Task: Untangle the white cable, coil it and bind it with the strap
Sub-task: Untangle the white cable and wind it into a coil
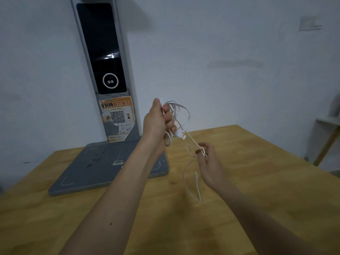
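Note:
My left hand (159, 120) is raised above the wooden table and grips a bundle of loops of the white cable (181, 113). The cable's USB plug (181, 136) hangs just below that hand. From the bundle a loose strand runs down and to the right to my right hand (207, 159), which pinches it between thumb and fingers. Below the right hand a long thin loop of cable (197, 188) dangles toward the table, with the small end connector visible on it. I cannot make out a strap.
A grey kiosk-like stand with a dark screen (103, 52) and an orange QR sticker rises from a flat grey base (95, 172) on the left of the wooden table (257, 181). A white wall is behind. A shelf leg (325, 144) stands at the far right.

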